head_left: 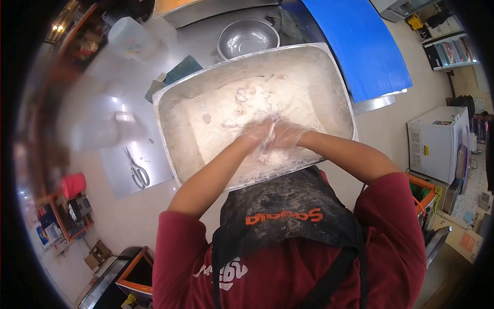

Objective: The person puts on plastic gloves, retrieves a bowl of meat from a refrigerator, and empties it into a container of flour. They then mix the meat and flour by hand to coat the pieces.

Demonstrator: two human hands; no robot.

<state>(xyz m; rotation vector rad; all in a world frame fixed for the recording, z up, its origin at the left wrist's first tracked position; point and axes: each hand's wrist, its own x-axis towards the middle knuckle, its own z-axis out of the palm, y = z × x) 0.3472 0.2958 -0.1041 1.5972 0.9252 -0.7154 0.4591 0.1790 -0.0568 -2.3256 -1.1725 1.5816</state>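
Grip first: both hands are shoved together in the middle of the tray (337,82), left hand (253,133) touching right hand (286,136), both in thin clear gloves. I honestly can't tell if either is clamped on a piece or just pressing into the flour (216,129), since the fingers are half buried and smeared.

A few lumpy pieces (247,95) sit at about 12 o'clock from the hands, partly coated.

What could go wrong, imo:
- The hands are working near the 6 o'clock rim, right against the apron (288,206). A hard push there could throw flour over the edge.
- Those gloves look loose, so sticky coating could drag one off or tear it.
- Scissors (138,172) lie on the bench (200,36) at 8 o'clock, near the left elbow. A wide swing could knock them.

Hard to make out: everything at 9 o'clock is blurred. The bowl (248,37) at 12 o'clock looks empty, but its far side is cut off.
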